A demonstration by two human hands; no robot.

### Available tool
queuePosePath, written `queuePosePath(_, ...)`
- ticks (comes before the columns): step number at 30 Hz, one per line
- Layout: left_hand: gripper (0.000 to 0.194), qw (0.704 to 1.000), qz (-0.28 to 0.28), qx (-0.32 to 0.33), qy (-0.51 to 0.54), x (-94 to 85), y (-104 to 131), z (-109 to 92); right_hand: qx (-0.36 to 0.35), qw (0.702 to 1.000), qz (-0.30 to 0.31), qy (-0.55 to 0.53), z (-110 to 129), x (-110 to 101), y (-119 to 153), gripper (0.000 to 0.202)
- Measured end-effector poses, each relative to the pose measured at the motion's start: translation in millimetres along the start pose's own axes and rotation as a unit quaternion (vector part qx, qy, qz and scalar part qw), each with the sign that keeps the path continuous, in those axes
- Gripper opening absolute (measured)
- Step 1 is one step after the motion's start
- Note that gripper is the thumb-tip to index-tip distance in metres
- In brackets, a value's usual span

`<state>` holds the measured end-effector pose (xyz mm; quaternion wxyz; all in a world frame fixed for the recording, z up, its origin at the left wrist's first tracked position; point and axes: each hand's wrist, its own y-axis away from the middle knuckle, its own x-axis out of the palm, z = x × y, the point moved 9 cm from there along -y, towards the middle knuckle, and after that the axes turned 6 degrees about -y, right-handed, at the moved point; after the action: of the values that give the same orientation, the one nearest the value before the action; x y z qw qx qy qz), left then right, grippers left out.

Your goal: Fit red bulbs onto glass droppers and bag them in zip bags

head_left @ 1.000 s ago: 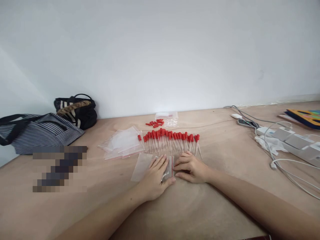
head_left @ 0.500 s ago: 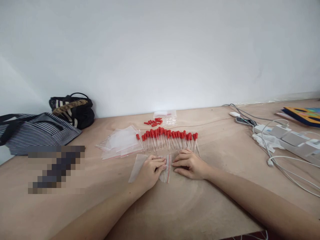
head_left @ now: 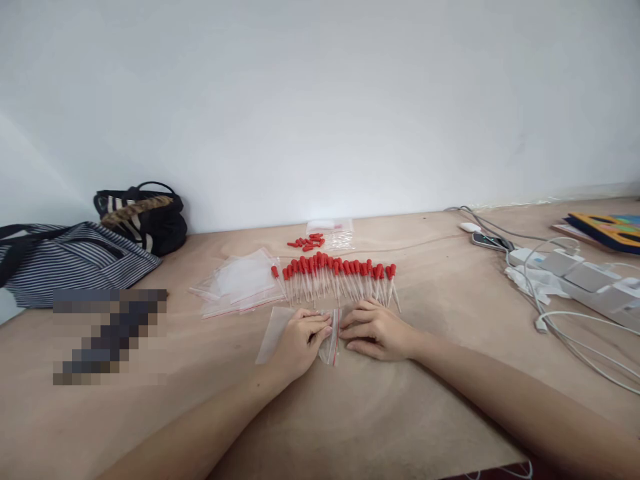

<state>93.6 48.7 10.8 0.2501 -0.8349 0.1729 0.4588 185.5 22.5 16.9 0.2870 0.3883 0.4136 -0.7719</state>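
Note:
A clear zip bag [head_left: 273,335] with a red line by its right-hand edge lies flat on the table. My left hand [head_left: 301,339] rests on the bag, fingers together and pressing it down. Just right of it, my right hand [head_left: 375,329] has its fingertips at the bag's red-lined edge, fingers slightly bent and the thumb apart; nothing shows in it. Beyond both hands lies a row of clear droppers with red bulbs [head_left: 320,261]. A stack of clear zip bags [head_left: 240,280] is left of the row. Loose red bulbs [head_left: 306,243] lie behind it.
At the back wall is a clear bag of thin pieces [head_left: 337,233]. Two bags, one striped [head_left: 85,263] and one black [head_left: 163,223], stand at the left. Chargers on a power strip [head_left: 590,273], white cables [head_left: 590,360] and a blue-yellow item [head_left: 607,230] are on the right.
My right hand has shifted slightly left, its fingertips reaching the bag's edge. My left hand stays on the bag. The view has shifted a little.

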Motion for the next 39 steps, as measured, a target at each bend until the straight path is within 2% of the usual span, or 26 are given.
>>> queuePosePath(6,0.024,1.000,-0.001,0.005,-0.005,0.6,0.5,-1.4,-0.006,1.000,0.025,0.015,3.7,5.3,-0.2,0.028)
queuePosePath(14,0.032,1.000,0.006,0.019,-0.011,0.9,2.6,-3.0,0.020,0.998,0.030,0.045,2.1,3.9,0.0,0.040)
queuePosePath(16,0.035,1.000,0.008,0.009,-0.023,1.0,4.0,-0.6,0.033,0.998,0.009,0.046,0.4,1.8,-0.8,0.036)
queuePosePath(21,0.042,0.999,0.035,0.007,-0.035,0.0,8.7,-3.9,0.064,0.992,-0.092,0.062,-7.5,-6.4,-5.2,0.024)
queuePosePath(22,0.046,0.998,0.043,0.013,-0.038,-0.2,9.8,-5.8,0.063,0.990,-0.102,0.075,-8.3,-6.1,-6.6,0.022)
queuePosePath(25,0.074,0.997,0.055,0.041,-0.047,0.6,12.6,-10.8,0.053,0.984,-0.116,0.121,-8.3,-4.8,-10.6,0.017)
queuePosePath(26,0.077,0.996,0.049,0.047,-0.050,0.2,13.1,-11.3,0.048,0.983,-0.118,0.131,-7.9,-4.7,-11.5,0.017)
queuePosePath(27,0.071,0.997,0.038,0.053,-0.049,-0.6,13.3,-11.4,0.044,0.982,-0.120,0.138,-7.7,-4.8,-12.0,0.017)
queuePosePath(30,0.031,0.998,-0.009,0.057,-0.027,-5.6,12.9,-8.6,0.043,0.980,-0.133,0.139,-8.0,-7.6,-11.5,0.019)
queuePosePath(31,0.025,0.998,-0.021,0.052,-0.019,-6.9,12.5,-6.2,0.045,0.980,-0.140,0.134,-8.6,-9.0,-10.7,0.018)
queuePosePath(35,0.023,0.999,-0.048,0.005,-0.001,-9.9,11.4,6.9,0.066,0.978,-0.171,0.103,-12.6,-15.1,-6.1,0.015)
queuePosePath(39,0.021,0.997,-0.070,-0.008,0.021,-11.7,11.9,13.2,0.062,0.978,-0.181,0.082,-11.7,-17.4,-3.8,0.011)
